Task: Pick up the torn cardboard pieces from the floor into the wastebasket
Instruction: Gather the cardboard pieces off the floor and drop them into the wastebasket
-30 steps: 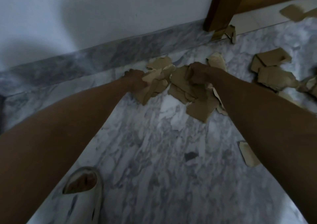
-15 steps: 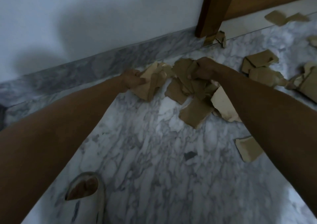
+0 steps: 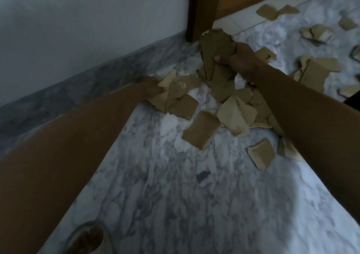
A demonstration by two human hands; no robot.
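Cardboard pieces [image 3: 200,132] — ragged brown scraps on veined marble floor [image 3: 175,205]: right hand [image 3: 236,59] has lifted its clenched bunch [image 3: 216,47] higher; left hand [image 3: 151,88] still grips another beside it.

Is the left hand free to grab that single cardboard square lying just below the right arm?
Probably not right now: the left hand already grips cardboard pieces, though bare floor leaves the way to the square open.
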